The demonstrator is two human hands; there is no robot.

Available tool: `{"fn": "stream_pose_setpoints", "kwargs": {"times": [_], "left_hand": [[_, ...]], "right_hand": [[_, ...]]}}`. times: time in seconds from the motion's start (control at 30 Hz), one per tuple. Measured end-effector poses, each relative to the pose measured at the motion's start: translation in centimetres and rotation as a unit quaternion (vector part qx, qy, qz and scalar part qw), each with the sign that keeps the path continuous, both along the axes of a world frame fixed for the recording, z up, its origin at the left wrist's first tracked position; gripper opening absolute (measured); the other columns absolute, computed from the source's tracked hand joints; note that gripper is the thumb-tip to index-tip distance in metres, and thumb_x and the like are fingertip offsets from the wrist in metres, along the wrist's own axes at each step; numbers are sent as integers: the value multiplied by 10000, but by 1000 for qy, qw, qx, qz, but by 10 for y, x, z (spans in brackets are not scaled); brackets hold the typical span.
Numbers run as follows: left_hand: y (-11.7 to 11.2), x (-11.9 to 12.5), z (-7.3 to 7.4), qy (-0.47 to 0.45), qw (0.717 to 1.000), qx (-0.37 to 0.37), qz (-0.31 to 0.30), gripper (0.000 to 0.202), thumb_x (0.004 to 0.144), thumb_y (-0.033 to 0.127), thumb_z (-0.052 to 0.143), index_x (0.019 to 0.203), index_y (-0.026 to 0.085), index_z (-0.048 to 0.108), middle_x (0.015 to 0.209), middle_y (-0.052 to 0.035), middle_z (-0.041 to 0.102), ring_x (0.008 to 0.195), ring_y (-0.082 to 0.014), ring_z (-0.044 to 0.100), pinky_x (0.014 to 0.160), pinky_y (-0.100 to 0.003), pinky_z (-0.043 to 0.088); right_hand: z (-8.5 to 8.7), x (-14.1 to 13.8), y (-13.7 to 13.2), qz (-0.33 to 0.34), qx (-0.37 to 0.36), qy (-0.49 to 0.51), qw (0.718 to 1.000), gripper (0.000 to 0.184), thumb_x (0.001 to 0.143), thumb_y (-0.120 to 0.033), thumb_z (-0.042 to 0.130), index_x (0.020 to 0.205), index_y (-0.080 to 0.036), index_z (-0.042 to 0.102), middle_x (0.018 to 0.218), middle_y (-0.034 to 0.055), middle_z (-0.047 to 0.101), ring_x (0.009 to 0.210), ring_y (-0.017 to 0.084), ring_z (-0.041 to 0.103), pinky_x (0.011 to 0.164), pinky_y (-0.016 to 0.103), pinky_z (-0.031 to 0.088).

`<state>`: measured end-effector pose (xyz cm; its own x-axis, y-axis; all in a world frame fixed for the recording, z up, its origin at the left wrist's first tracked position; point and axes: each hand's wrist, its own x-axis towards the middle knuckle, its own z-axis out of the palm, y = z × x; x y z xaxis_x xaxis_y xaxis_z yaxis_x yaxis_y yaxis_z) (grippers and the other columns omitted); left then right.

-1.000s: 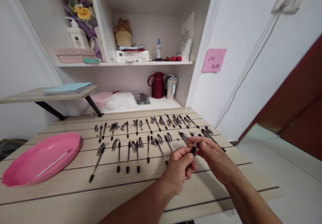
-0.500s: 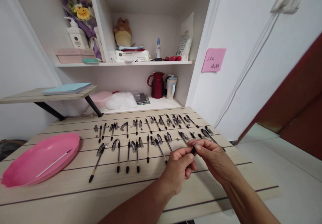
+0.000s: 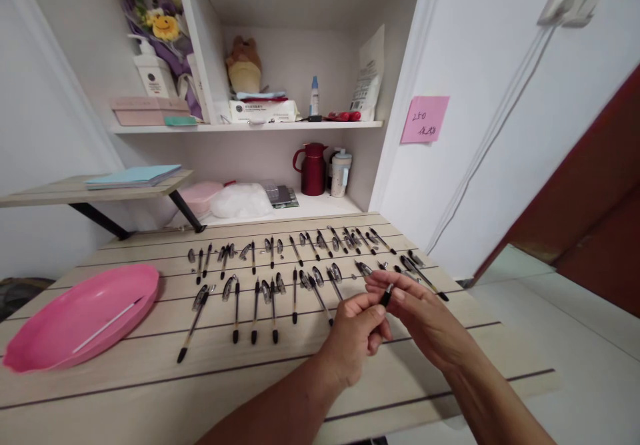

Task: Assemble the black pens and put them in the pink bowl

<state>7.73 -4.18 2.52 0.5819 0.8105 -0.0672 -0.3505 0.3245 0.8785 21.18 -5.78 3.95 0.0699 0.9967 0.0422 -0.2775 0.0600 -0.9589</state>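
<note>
Near the table's front right, my left hand (image 3: 353, 332) is closed around a pen (image 3: 387, 295); its black grip and silvery tip stick out above my thumb, and the rest is hidden in the hand. My right hand (image 3: 417, 312) is close behind the tip with its fingers stretched out, holding nothing I can see. Whether its thumb touches the pen I cannot tell. Beyond both hands lie uncapped black pens (image 3: 255, 312) in two rough rows, with clear caps (image 3: 317, 275) and small loose parts among them.
On the left of the slatted table (image 3: 150, 405) sits a pink tray (image 3: 65, 318) with a thin white refill (image 3: 107, 325) in it. A small raised shelf (image 3: 45, 192) carries blue-covered papers (image 3: 135, 175). At the back, a cabinet shelf holds a red jug (image 3: 313, 168) and a cup (image 3: 341, 173).
My right hand's fingers have loosened from the pen's front end and straightened, so the silvery tip now shows. My left hand stays in place around the pen.
</note>
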Motion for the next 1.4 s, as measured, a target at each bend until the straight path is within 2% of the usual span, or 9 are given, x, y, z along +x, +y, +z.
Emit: {"fn": "stream_pose_setpoints", "kwargs": {"times": [0.13, 0.3, 0.47, 0.6, 0.77, 0.93, 1.1, 1.27, 1.4], "left_hand": [[0, 0, -1, 0, 1000, 8, 3, 274, 736, 315, 555, 924, 118, 593, 524, 29, 506, 337, -15, 294, 371, -192, 116], [0, 0, -1, 3, 1000, 1, 0, 296, 722, 328, 572, 934, 123, 598, 522, 30, 509, 336, -15, 298, 374, -194, 113], [1, 0, -2, 5, 1000, 3, -4, 321, 717, 330, 576, 952, 113, 601, 518, 27, 513, 333, -16, 290, 374, -197, 120], [1, 0, -2, 0, 1000, -15, -7, 303, 710, 321, 577, 933, 116, 589, 515, 30, 505, 328, -16, 287, 369, -198, 98], [1, 1, -2, -17, 999, -45, -17, 319, 689, 347, 598, 928, 137, 571, 516, 40, 502, 325, -12, 275, 366, -190, 90], [1, 1, -4, -25, 998, -53, -22, 290, 695, 333, 588, 913, 144, 559, 514, 40, 500, 322, -14, 275, 361, -193, 75], [1, 0, -3, -19, 998, -54, -24, 319, 678, 368, 607, 894, 138, 563, 517, 41, 498, 329, -10, 273, 367, -189, 82], [2, 1, -4, -7, 998, -55, -19, 326, 673, 369, 612, 896, 137, 562, 517, 43, 496, 330, -9, 267, 368, -189, 84], [2, 2, -6, -7, 998, -65, -10, 325, 678, 362, 599, 911, 139, 561, 520, 46, 488, 333, -12, 272, 370, -189, 78]], "right_hand": [[-2, 0, 0, -40, 10, 1, 999, 168, 631, -317, 735, 683, -192, 634, 910, 64, 645, 859, 207, 553, 815, 370, 403], [-1, 1, 0, 4, 0, 8, 1000, 288, 666, -354, 703, 908, -211, 645, 1003, 90, 634, 933, 234, 549, 836, 399, 401], [0, 0, 0, -38, 18, -19, 999, 229, 590, -330, 760, 721, -192, 633, 895, 72, 648, 872, 226, 563, 826, 387, 414], [1, 0, -1, 14, -1, 9, 1000, 340, 654, -361, 712, 949, -214, 632, 1018, 96, 634, 955, 245, 551, 839, 406, 409], [-2, 0, 1, -23, 6, -2, 1000, 171, 646, -315, 724, 726, -185, 647, 884, 67, 648, 834, 198, 563, 795, 347, 418], [-2, -1, 0, 15, -19, 33, 999, 271, 699, -359, 674, 926, -213, 644, 972, 77, 646, 862, 204, 564, 772, 351, 420], [-6, 4, 4, -24, -15, 24, 999, 155, 661, -287, 716, 782, -194, 687, 855, 44, 660, 733, 142, 546, 698, 271, 416], [-8, 0, 5, -31, -9, 14, 999, 166, 628, -293, 740, 736, -180, 684, 726, 21, 638, 653, 123, 519, 646, 253, 415], [-5, 8, 11, -7, -12, -29, 999, 265, 670, -379, 695, 847, -184, 668, 802, 51, 660, 677, 146, 556, 677, 297, 439]]}}
